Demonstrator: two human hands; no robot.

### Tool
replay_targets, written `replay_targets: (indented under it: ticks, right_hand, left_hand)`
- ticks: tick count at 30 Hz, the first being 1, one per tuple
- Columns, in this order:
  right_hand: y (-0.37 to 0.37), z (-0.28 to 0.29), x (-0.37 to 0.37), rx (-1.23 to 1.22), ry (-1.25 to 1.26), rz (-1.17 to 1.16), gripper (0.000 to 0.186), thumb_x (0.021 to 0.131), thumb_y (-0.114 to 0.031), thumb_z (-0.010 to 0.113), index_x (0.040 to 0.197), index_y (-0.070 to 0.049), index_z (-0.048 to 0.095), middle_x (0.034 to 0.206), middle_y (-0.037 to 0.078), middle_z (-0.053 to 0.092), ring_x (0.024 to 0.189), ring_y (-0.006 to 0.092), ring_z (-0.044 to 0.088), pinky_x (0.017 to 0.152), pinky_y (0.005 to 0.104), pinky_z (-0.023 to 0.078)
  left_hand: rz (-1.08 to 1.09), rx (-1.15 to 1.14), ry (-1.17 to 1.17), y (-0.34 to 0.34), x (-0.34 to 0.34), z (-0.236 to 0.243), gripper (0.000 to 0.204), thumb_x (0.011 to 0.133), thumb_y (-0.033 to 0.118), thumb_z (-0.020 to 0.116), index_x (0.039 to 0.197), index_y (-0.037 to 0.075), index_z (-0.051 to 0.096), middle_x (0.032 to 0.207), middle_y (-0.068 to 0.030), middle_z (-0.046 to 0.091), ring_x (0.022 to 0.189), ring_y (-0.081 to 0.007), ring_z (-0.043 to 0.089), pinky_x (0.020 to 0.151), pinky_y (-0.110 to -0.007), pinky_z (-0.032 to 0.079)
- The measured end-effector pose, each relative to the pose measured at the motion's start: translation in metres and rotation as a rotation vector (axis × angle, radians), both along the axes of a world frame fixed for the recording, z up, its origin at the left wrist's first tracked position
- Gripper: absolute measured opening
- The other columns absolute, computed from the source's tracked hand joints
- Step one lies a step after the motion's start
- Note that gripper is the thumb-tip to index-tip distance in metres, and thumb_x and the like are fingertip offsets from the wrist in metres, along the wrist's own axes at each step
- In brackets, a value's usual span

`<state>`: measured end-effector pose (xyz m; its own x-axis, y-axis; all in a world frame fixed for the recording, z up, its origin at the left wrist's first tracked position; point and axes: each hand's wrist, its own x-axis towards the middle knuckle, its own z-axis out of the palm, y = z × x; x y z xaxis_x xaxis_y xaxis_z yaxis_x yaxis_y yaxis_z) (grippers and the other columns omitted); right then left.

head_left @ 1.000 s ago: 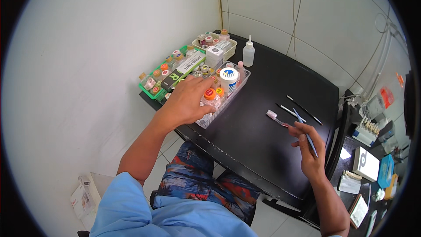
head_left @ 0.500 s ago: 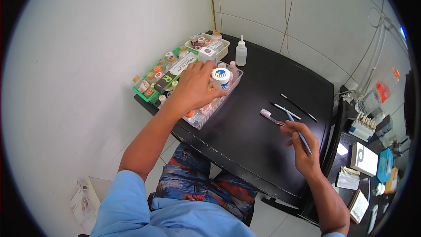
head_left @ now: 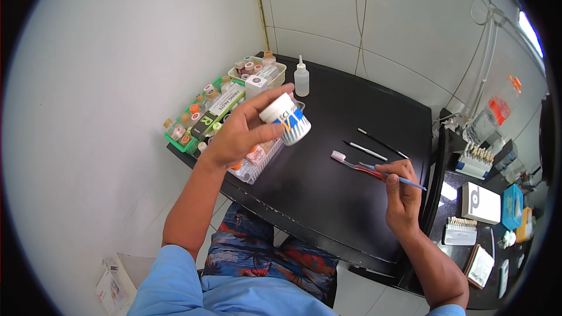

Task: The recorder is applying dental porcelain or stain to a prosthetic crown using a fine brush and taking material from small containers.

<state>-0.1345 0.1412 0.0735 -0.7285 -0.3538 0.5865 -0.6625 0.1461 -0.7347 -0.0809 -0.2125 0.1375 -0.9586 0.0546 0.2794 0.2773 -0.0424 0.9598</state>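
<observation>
1. The left hand (head_left: 237,137) was wrapped around a small white jar (head_left: 287,118) with a blue and orange label, holding it tilted in the air above the clear tray (head_left: 257,161) near the tabletop's left edge.
2. That was the change: a second before, that hand was down among the pots in the tray; half a second before, it was closing on the jar. So the jar had been picked out and lifted clear.
3. The right hand (head_left: 401,190) was pinched around a thin blue-handled brush (head_left: 393,176), hardly moved from before, low over the black tabletop (head_left: 328,199) near its right edge.
4. A toothbrush (head_left: 348,162) lay just left of that hand, with two slim tools (head_left: 374,143) a bit further back.
5. A green tray (head_left: 196,123) of little pots sat at the left edge, a beige tray (head_left: 257,70) and a white dropper bottle (head_left: 301,80) toward the back left corner.
6. My guess: jar's lid looked shut, so opening it came before any brush work.
</observation>
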Motion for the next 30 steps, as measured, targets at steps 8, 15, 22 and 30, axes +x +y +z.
replay_targets:
  ticks: [8, 15, 22, 30]
  right_hand:
    - [-0.003, 0.003, 0.0, -0.054, -0.074, 0.04, 0.034, 0.117, -0.017, 0.05, 0.091, 0.001, 0.063, 0.106, 0.012, 0.061, 0.097, 0.0216, 0.066, 0.086, 0.0334, 0.051]
    - [0.001, 0.006, 0.004, 0.068, -0.147, 0.085, 0.029, 0.116, -0.013, 0.05, 0.095, 0.003, 0.062, 0.106, 0.012, 0.062, 0.088, 0.0197, 0.066, 0.079, 0.0342, 0.053]
    - [0.002, 0.008, 0.005, 0.057, -0.063, 0.102, 0.02, 0.113, -0.009, 0.053, 0.104, 0.003, 0.067, 0.102, 0.013, 0.064, 0.085, 0.0181, 0.064, 0.077, 0.0327, 0.051]
    - [-0.007, 0.024, 0.028, 0.441, -0.1, 0.077, 0.077, 0.082, -0.041, 0.095, 0.143, -0.006, 0.064, 0.106, 0.013, 0.074, 0.083, 0.0265, 0.077, 0.07, 0.0385, 0.061]
  left_hand:
    - [-0.118, 0.114, -0.1, 0.031, 0.011, -0.03, 0.098, 0.084, 0.018, 0.081, 0.168, 0.007, 0.031, 0.14, -0.0237, 0.064, 0.131, -0.0303, 0.067, 0.114, -0.043, 0.052]
    - [-0.252, 0.244, -0.114, 0.044, 0.01, -0.054, 0.099, 0.086, 0.019, 0.078, 0.169, 0.003, 0.027, 0.141, -0.0239, 0.063, 0.128, -0.0322, 0.069, 0.112, -0.044, 0.055]
    - [-0.282, 0.218, -0.136, 0.057, 0.01, -0.052, 0.099, 0.087, 0.019, 0.077, 0.169, 0.003, 0.025, 0.142, -0.0225, 0.062, 0.13, -0.0286, 0.067, 0.111, -0.043, 0.055]
    - [0.037, -0.603, 0.089, 0.097, 0.027, -0.062, 0.073, 0.076, 0.011, 0.094, 0.141, 0.001, 0.063, 0.124, -0.0156, 0.074, 0.119, -0.0287, 0.069, 0.103, -0.041, 0.055]
